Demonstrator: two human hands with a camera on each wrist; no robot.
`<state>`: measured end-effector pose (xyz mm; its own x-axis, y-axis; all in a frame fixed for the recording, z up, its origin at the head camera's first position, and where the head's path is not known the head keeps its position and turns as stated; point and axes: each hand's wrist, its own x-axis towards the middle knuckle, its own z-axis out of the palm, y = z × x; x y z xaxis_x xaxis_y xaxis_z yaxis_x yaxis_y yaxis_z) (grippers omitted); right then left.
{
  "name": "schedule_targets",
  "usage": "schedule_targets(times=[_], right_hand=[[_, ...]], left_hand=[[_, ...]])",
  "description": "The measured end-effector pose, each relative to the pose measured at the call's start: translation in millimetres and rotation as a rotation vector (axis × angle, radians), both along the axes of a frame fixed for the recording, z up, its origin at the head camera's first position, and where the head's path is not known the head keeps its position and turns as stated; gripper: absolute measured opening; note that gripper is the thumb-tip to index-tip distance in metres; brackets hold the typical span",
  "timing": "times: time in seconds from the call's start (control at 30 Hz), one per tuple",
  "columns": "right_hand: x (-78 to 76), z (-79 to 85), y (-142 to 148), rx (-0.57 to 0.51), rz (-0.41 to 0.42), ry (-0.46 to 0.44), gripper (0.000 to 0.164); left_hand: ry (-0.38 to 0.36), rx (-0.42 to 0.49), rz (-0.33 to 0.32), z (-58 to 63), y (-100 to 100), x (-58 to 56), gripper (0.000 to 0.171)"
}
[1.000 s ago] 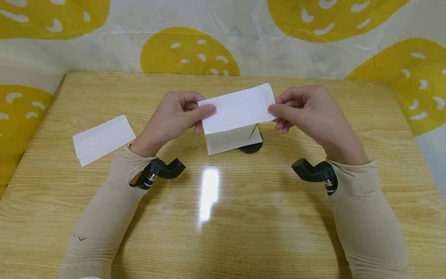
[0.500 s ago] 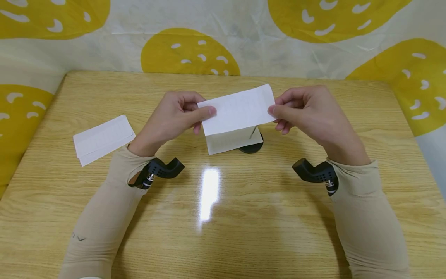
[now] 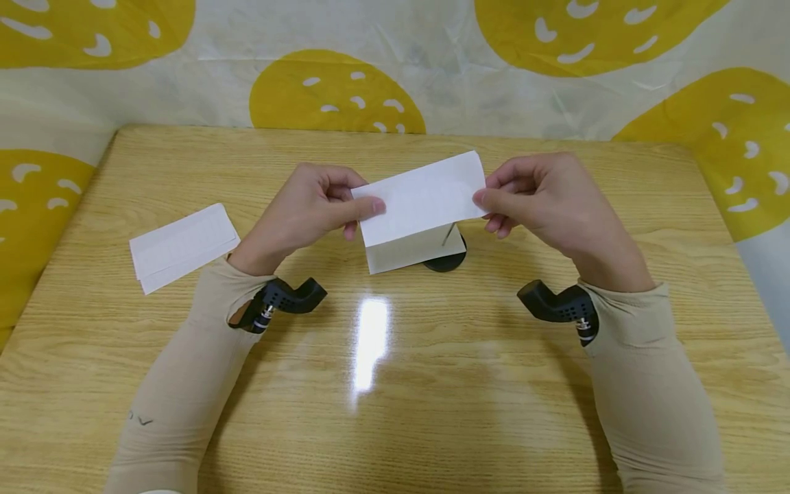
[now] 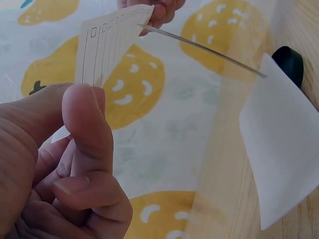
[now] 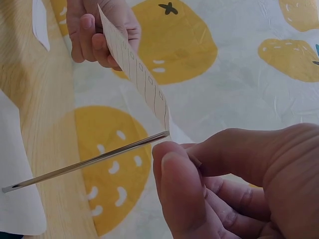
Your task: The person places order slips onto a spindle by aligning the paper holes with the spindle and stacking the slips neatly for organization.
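My left hand (image 3: 308,209) pinches the left end of a white paper slip (image 3: 426,195) between thumb and fingers. My right hand (image 3: 549,199) pinches its right end, so the slip is stretched between both hands. Its underside carries printed lines and small boxes in the left wrist view. Beneath it stands a paper spike, its thin metal rod (image 5: 89,163) rising from a round black base (image 3: 446,263). The rod's tip meets or nearly meets the held slip's underside by the right fingertips; contact is unclear. Another slip (image 4: 274,129) lies low on the spike, around the rod.
Two or more overlapping paper slips (image 3: 185,247) lie on the wooden table (image 3: 432,384), left of the left hand. A cloth (image 3: 450,82) with yellow lemon-like prints hangs behind the table. Black wrist cameras (image 3: 293,296) jut inward from both sleeves.
The left hand and the left end of the held slip have sunk slightly. My right hand has barely moved; the spike and the slips on the table stay put.
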<state>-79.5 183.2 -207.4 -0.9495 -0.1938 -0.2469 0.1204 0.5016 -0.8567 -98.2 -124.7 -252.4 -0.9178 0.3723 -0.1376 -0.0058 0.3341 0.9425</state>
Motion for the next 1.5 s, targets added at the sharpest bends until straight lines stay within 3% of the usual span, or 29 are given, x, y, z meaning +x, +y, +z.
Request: schedule_targets(times=[0.2,0.43,0.83,1.5], right_hand=[[-0.9,-0.2,-0.1,0.017,0.003,-0.008,0.028],[-4.1,-3.6,0.9,0.127,0.051,-0.021,0.029],[-6.8,-5.6,1.4,0.157,0.068,-0.044,0.031],[-11.9,-14.7,-2.7,0.168,0.134,-0.097,0.022]], left_hand=[[-0.006,-0.003,-0.004,-1.5,0.6,-1.0,0.025],[0.013,-0.046,-0.020,-5.4,0.3,-2.5,0.024],[0.022,-0.087,-0.056,-7.5,0.8,-5.2,0.022],[0.008,-0.162,-0.107,-17.8,-1.6,-10.2,0.024]])
